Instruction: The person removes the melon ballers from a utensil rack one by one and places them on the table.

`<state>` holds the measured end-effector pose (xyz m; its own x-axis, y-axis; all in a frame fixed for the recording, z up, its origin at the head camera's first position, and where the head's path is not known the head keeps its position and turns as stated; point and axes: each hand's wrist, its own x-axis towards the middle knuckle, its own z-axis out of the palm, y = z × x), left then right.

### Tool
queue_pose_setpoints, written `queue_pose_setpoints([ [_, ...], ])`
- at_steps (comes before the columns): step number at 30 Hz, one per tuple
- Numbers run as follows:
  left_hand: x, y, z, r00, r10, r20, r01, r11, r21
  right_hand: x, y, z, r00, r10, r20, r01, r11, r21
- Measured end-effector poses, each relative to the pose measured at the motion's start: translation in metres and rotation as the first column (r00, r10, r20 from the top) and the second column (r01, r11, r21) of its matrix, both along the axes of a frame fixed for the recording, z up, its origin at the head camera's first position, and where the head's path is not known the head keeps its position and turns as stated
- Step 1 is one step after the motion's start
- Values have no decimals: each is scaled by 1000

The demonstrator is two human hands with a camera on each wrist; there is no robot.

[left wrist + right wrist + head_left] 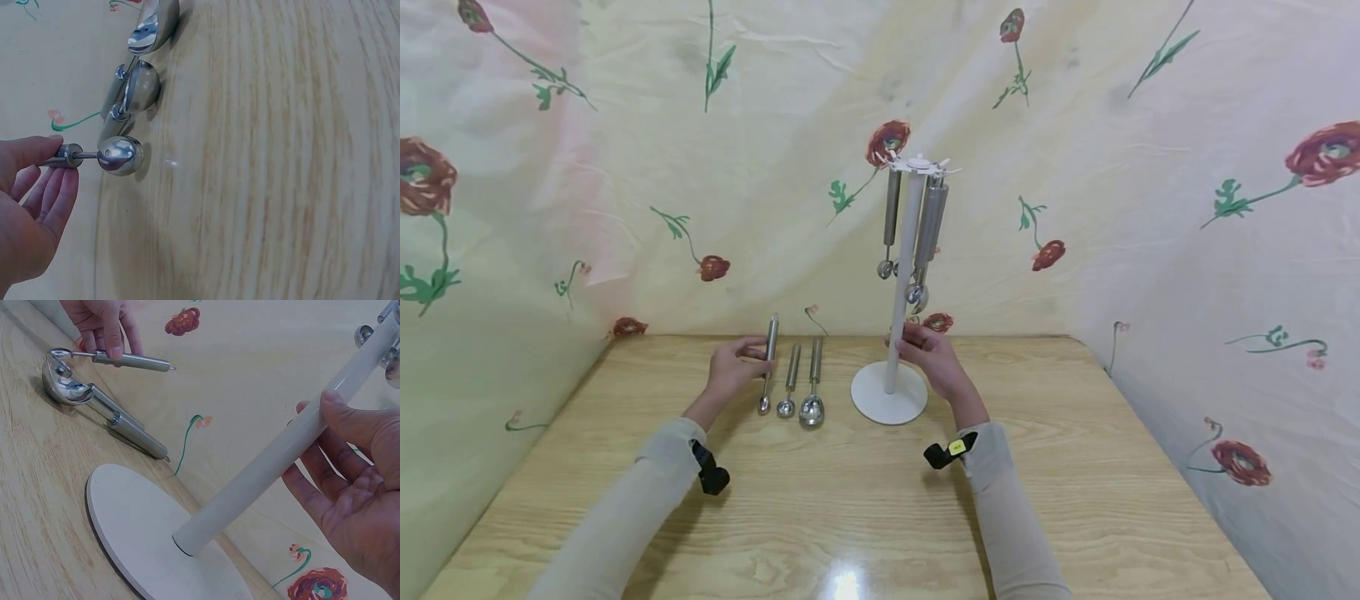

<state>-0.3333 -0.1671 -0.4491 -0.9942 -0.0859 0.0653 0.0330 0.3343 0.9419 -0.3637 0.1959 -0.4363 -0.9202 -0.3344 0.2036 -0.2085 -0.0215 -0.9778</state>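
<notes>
My left hand [737, 367] pinches the handle of a small steel melon baller [120, 155] between thumb and fingers. The baller stands nearly upright, bowl downward; whether its bowl touches the table I cannot tell. Just right of it on the table lie a second small scoop [786, 407] and a larger scoop [812, 411], handles pointing to the wall. With thumb and fingers about its pole, my right hand [931, 357] holds a white utensil stand [250, 481]. Several steel utensils [931, 221] hang from hooks at the stand's top, bowls down, partly overlapping.
The stand's round white base [887, 408] rests on the wooden table [820, 517]. Directly behind the table's back edge hangs a flower-patterned cloth [760, 167], which also covers both sides. A strapped-on camera [951, 450] sits at each wrist.
</notes>
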Motion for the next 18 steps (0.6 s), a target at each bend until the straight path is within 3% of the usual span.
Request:
queue_pose_setpoints([
  [9,-3,3,-9,999,27,19,-28,998,55,1,-1,1,1000,4,7,-4,1000,-2],
  [18,-7,8,-17,997,58,47,-60,998,34,1,-1,2,1000,2,18,-2,1000,-14],
])
